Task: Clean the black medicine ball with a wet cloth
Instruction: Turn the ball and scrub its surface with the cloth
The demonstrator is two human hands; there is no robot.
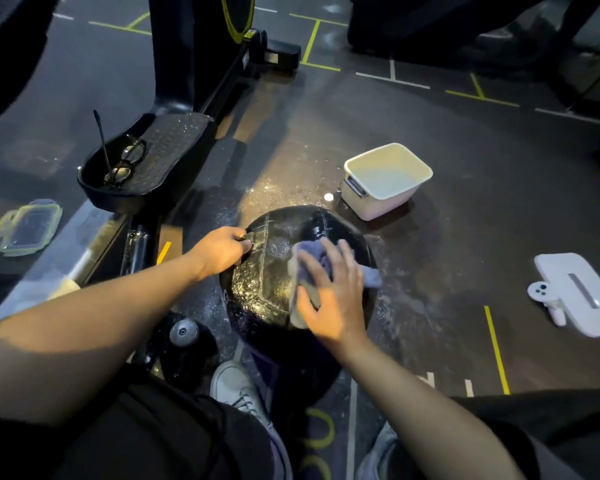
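Two hands were engaged on the black medicine ball (274, 271), which was positioned on the dark floor (465, 220) between the person's knees. The left hand (222, 249) was curled at the ball's upper-left edge, fingertips pinched on a seam. The right hand (333, 296) was spread flat, fingers extended, pressing a blue-grey cloth (309, 268) against the wet surface. A white tub (387, 180) was located just beyond the ball.
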